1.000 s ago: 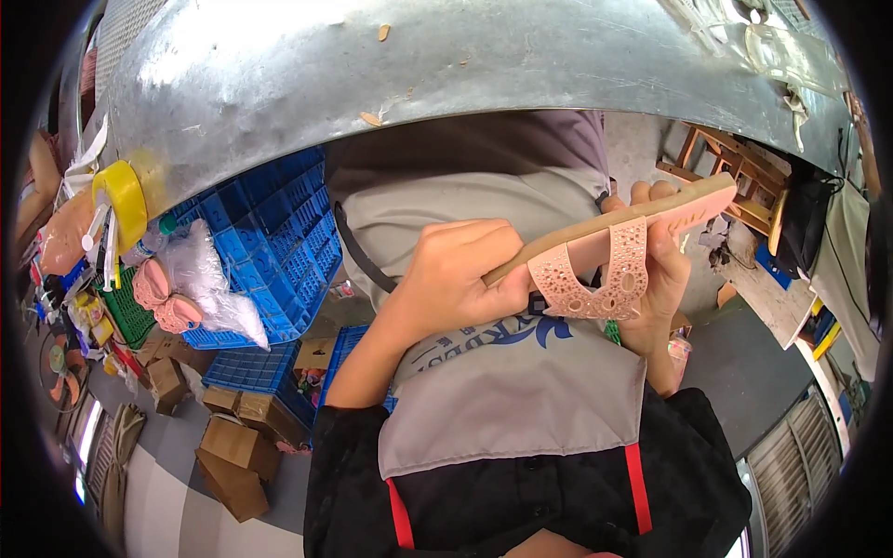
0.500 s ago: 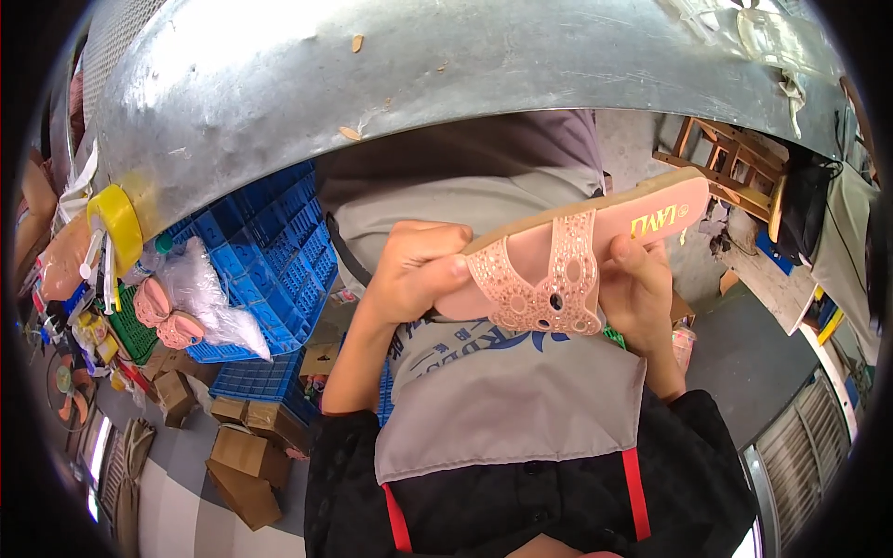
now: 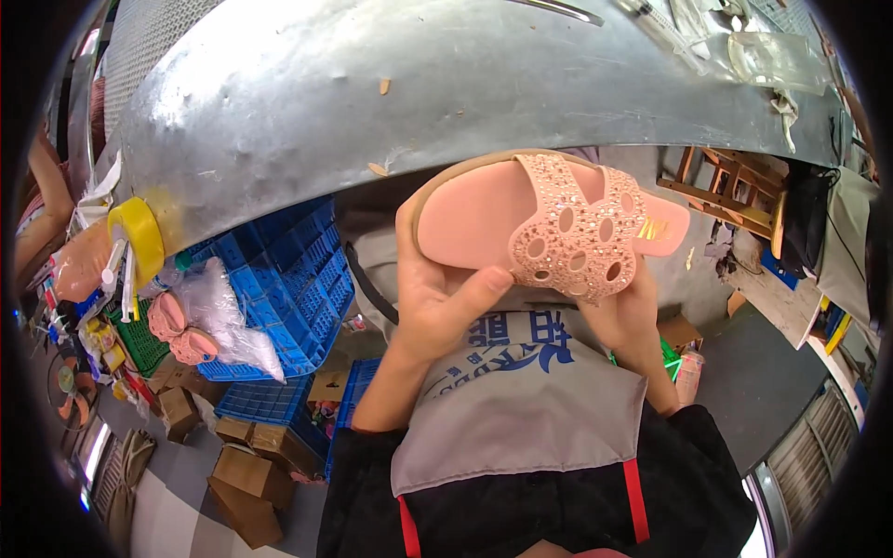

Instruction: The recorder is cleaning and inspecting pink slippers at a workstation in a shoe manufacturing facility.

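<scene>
While both hands clasped the pink sandal [image 3: 549,223], left hand [image 3: 437,298] at the heel, right hand [image 3: 628,312] underneath, its studded strap [image 3: 577,232] risked snagging.

The left hand [image 3: 437,298] shows only its thumb and palm; its other fingers lie hidden behind the pink sandal [image 3: 549,223]. The right hand [image 3: 628,312] is mostly covered by the studded strap [image 3: 577,232], so its fingertips cannot be seen. Beyond the fingers, the sandal's top rim disappears under the metal desk [image 3: 446,84] edge. The gold mark on the insole is too blurred to tell.
</scene>
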`<state>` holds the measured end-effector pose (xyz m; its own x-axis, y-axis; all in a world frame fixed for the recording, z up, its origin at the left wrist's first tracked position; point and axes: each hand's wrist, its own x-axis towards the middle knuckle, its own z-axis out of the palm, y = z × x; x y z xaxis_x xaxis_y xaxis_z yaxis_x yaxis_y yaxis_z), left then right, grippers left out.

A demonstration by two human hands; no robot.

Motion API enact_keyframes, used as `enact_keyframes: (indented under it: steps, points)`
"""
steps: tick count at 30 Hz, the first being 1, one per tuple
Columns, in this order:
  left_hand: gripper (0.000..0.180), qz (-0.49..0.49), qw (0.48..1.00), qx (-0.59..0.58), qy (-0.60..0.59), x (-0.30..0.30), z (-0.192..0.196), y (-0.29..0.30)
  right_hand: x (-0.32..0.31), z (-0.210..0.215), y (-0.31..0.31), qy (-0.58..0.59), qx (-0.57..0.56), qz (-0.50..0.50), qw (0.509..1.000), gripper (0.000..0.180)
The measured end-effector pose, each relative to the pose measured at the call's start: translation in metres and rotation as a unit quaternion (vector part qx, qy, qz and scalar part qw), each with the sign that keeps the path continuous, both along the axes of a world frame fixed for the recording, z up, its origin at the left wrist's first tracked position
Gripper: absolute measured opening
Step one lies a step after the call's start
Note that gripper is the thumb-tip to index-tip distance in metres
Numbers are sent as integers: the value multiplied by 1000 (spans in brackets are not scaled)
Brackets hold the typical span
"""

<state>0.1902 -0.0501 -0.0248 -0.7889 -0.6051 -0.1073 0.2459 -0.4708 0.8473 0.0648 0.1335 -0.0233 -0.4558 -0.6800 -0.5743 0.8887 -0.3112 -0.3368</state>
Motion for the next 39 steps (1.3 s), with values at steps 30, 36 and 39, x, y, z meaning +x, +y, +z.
enact_keyframes:
  steps: [30, 36, 39]
  points:
    - [49, -252, 952, -40, -169, -27, 26, -27, -15, 6, 0, 298, 211, 170, 915, 55]
    - [32, -193, 959, -99, -181, -28, 23, -15, -25, 21, -12, 111, 97, 118, 982, 76]
    - [28, -130, 954, -184, -200, -36, 24, -7, -23, 20, -11, 67, 28, 93, 993, 101]
